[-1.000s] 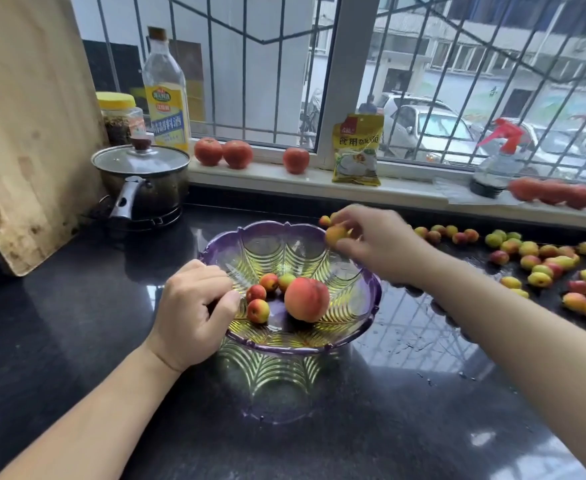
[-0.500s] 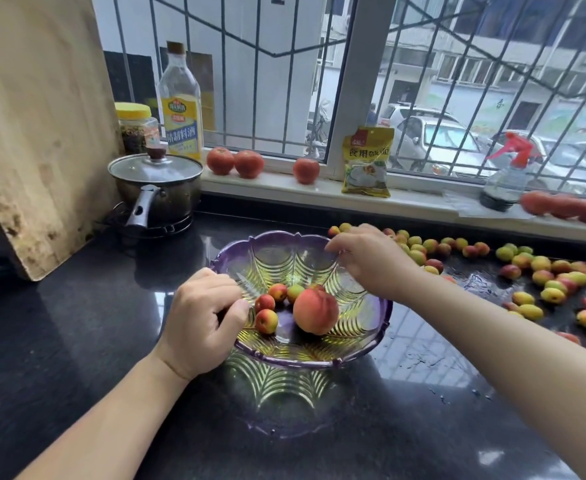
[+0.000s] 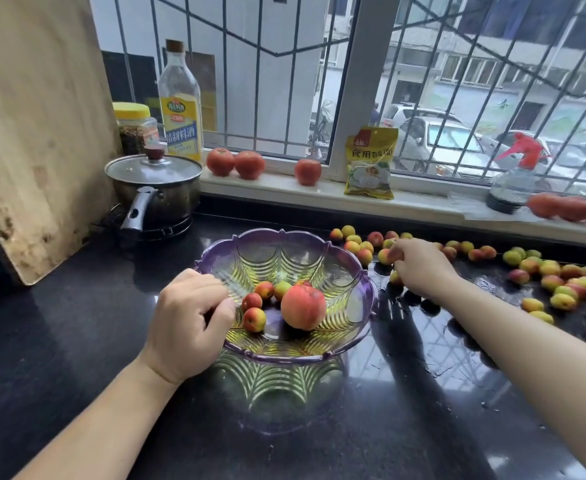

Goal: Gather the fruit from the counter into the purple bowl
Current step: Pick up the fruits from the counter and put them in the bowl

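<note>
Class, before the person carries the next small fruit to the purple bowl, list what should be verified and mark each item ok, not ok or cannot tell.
1. Left hand steadies the purple bowl at its rim: ok.
2. Right hand has closed on a small fruit: ok, fingertips pinch it.
3. Fruit lifted off the counter: cannot tell.
4. Bowl has room beside the peach: ok.
5. Path from fruit to bowl is free: ok.
6. Counter cleared of fruit: not ok, many remain at right.
</note>
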Demonstrator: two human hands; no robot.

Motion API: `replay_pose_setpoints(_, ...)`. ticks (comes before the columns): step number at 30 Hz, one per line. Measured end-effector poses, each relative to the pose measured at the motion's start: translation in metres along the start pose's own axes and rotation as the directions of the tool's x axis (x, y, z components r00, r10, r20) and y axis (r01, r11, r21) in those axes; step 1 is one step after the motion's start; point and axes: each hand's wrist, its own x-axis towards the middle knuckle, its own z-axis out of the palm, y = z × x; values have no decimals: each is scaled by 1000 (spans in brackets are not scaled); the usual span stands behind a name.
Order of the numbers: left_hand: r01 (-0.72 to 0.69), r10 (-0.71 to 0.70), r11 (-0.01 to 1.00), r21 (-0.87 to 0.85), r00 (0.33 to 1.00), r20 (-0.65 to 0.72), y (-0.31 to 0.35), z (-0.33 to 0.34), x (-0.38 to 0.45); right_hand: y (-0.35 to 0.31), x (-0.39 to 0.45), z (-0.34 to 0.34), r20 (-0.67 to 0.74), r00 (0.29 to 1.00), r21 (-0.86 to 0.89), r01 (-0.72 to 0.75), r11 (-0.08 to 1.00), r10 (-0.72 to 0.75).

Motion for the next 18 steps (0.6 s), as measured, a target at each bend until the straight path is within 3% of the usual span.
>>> replay_pose_setpoints(5,31,-30,998,62,999,-21,-6,3,0,-27,16,24,5,979,-160,202,966,-203)
replay_pose_setpoints(9,42,-37,994,104,998,-51,-12,0,0,-45,30,47,9,920,-340,372,864,-393)
replay_pose_setpoints(12,37,-31,993,111,998,-56,-13,-1,1,-52,37,59,-11,903,-458,378,805,-430)
replay_pose_setpoints(18,24,-18,995,95,998,-65,-11,-1,4,-51,45,59,-61,905,-461,348,816,-420)
